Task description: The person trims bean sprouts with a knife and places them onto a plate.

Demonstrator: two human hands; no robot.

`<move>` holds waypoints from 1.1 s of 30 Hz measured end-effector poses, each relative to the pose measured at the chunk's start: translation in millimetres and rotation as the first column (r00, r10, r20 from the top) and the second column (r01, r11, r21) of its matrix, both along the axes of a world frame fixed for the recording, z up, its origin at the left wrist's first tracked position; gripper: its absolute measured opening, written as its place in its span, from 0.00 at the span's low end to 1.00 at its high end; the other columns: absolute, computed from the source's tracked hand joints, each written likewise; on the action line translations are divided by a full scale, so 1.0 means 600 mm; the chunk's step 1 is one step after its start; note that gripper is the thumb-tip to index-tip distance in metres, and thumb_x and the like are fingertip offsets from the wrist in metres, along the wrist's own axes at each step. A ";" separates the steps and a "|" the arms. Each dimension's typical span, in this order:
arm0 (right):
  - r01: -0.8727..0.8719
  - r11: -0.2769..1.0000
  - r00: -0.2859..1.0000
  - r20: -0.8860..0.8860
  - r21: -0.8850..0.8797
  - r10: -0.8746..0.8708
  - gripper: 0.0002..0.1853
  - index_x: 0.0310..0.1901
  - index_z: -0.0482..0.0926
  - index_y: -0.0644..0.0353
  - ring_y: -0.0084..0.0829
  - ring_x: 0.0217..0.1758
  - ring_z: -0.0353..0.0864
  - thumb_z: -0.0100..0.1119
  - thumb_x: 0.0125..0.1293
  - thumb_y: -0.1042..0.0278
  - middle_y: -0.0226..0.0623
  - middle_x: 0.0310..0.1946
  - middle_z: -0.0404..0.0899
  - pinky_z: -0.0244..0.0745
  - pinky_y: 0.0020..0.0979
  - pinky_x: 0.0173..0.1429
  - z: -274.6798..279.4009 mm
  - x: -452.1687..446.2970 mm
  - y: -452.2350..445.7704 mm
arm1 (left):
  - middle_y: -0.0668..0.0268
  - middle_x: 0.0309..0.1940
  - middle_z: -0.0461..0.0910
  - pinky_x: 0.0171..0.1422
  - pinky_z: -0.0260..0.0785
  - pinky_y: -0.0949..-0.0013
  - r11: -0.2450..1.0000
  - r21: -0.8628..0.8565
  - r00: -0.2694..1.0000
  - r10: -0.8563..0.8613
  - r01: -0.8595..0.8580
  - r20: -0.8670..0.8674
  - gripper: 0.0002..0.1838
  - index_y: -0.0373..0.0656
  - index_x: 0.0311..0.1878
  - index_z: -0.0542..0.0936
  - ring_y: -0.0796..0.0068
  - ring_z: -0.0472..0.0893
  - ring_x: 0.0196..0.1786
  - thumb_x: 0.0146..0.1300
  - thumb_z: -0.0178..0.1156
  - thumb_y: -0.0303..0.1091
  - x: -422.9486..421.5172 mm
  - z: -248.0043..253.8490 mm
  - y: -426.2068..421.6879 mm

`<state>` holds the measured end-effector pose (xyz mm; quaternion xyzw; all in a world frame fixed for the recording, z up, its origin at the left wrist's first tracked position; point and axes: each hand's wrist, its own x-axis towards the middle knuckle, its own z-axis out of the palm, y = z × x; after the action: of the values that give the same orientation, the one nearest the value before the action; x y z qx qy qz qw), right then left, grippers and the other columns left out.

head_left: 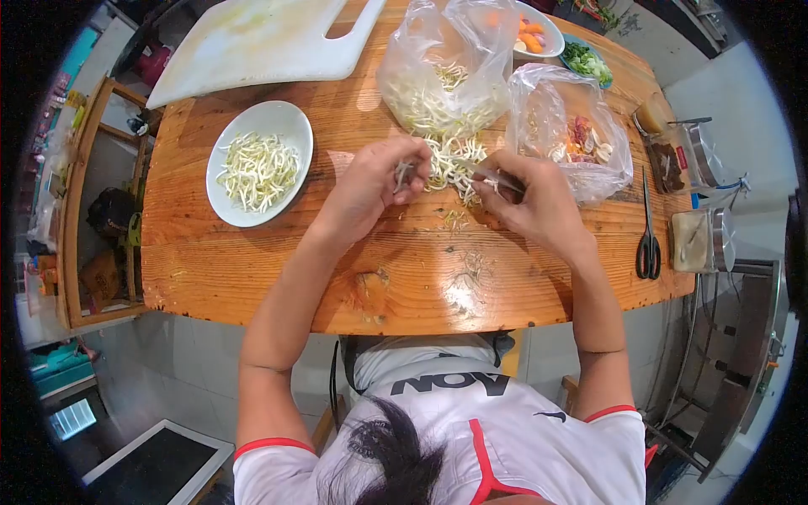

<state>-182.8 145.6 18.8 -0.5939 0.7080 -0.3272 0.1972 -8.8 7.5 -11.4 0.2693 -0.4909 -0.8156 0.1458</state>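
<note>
My left hand [374, 181] is curled around a few bean sprouts, whose pale ends show between its fingers. A small knife [498, 178] is in my right hand [539, 198], its thin blade pointing left toward the other hand. Between and behind both hands lies a loose pile of bean sprouts [450, 172] on the wooden table [252, 278]. More sprouts fill a clear plastic bag [446, 71] just beyond the pile. Off to the left, a white bowl [301, 143] holds a heap of sprouts. Small trimmings [471, 265] are scattered on the wood near me.
A white cutting board [252, 42] lies at the back left. A plastic bag with chillies and garlic [581, 143], black-handled scissors [648, 252] and lidded jars [694, 240] are on the right. Behind stand a bowl of carrots [534, 38] and a plate of chopped greens [587, 63].
</note>
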 end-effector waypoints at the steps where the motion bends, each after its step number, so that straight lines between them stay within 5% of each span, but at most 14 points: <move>1: 0.024 0.999 0.997 0.067 0.031 -0.026 0.07 0.35 0.81 0.61 0.31 0.21 0.73 0.65 0.57 0.70 0.38 0.17 0.73 0.67 0.32 0.28 0.010 0.002 0.001 | 0.75 0.27 0.75 0.26 0.59 0.83 0.999 -0.036 0.999 -0.033 0.034 0.029 0.14 0.44 0.38 0.77 0.88 0.71 0.26 0.70 0.51 0.45 -0.002 0.001 0.005; 5: 0.093 0.995 0.946 0.309 0.030 -0.098 0.07 0.36 0.81 0.62 0.17 0.20 0.63 0.67 0.57 0.71 0.29 0.15 0.69 0.62 0.24 0.26 0.010 0.007 0.004 | 0.75 0.29 0.78 0.28 0.60 0.84 0.983 -0.097 0.982 -0.145 0.158 0.124 0.14 0.42 0.41 0.81 0.90 0.72 0.28 0.67 0.58 0.43 -0.006 -0.006 0.013; 11: -0.033 0.970 0.996 0.077 -0.239 0.053 0.09 0.38 0.82 0.61 0.21 0.21 0.68 0.68 0.55 0.73 0.33 0.19 0.73 0.65 0.26 0.27 -0.019 0.015 -0.002 | 0.72 0.31 0.82 0.29 0.60 0.84 1.000 0.027 1.000 -0.010 0.010 0.005 0.11 0.40 0.42 0.84 0.89 0.73 0.29 0.64 0.63 0.37 -0.007 -0.006 0.018; 15: 0.023 0.996 0.990 0.138 0.080 -0.034 0.13 0.46 0.78 0.59 0.23 0.27 0.75 0.64 0.61 0.67 0.34 0.24 0.76 0.70 0.26 0.35 0.020 0.023 0.003 | 0.71 0.32 0.82 0.29 0.61 0.84 0.998 0.015 0.999 -0.053 0.053 -0.012 0.09 0.41 0.40 0.83 0.89 0.74 0.30 0.64 0.62 0.36 -0.003 -0.014 0.013; 18: 0.035 0.994 0.909 0.417 -0.102 0.011 0.14 0.52 0.75 0.59 0.21 0.32 0.73 0.55 0.69 0.62 0.33 0.29 0.74 0.68 0.23 0.38 0.010 0.017 0.006 | 0.73 0.30 0.80 0.27 0.62 0.83 0.996 -0.063 0.998 -0.066 0.068 0.023 0.08 0.41 0.40 0.82 0.90 0.73 0.27 0.64 0.60 0.35 -0.008 -0.005 0.009; 21: -0.019 0.999 0.861 0.508 0.032 0.000 0.15 0.56 0.73 0.60 0.19 0.35 0.70 0.47 0.73 0.62 0.31 0.32 0.72 0.66 0.22 0.40 0.024 0.022 0.005 | 0.71 0.30 0.81 0.26 0.61 0.82 0.990 -0.130 0.999 -0.042 0.045 0.024 0.09 0.40 0.40 0.81 0.90 0.73 0.26 0.63 0.60 0.35 -0.003 -0.005 0.017; 30: -0.135 0.970 0.847 0.532 0.204 0.006 0.16 0.58 0.73 0.60 0.17 0.33 0.69 0.48 0.73 0.63 0.27 0.30 0.71 0.65 0.21 0.38 0.030 0.016 0.003 | 0.69 0.30 0.82 0.26 0.61 0.83 0.990 -0.079 0.991 -0.119 0.115 -0.053 0.10 0.39 0.44 0.81 0.89 0.73 0.24 0.62 0.61 0.32 -0.007 -0.023 0.016; 33: -0.120 0.985 0.817 0.575 0.120 0.029 0.16 0.57 0.73 0.60 0.16 0.32 0.67 0.49 0.72 0.64 0.26 0.29 0.70 0.63 0.20 0.37 0.022 0.021 0.003 | 0.69 0.29 0.82 0.26 0.61 0.83 0.991 -0.073 0.992 -0.113 0.109 -0.056 0.10 0.39 0.44 0.81 0.89 0.73 0.25 0.62 0.61 0.32 -0.007 -0.023 0.018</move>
<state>-170.1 147.2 31.9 -0.4793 0.6152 -0.4274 0.4574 -13.2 18.5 -25.0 0.2115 -0.5288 -0.8125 0.1244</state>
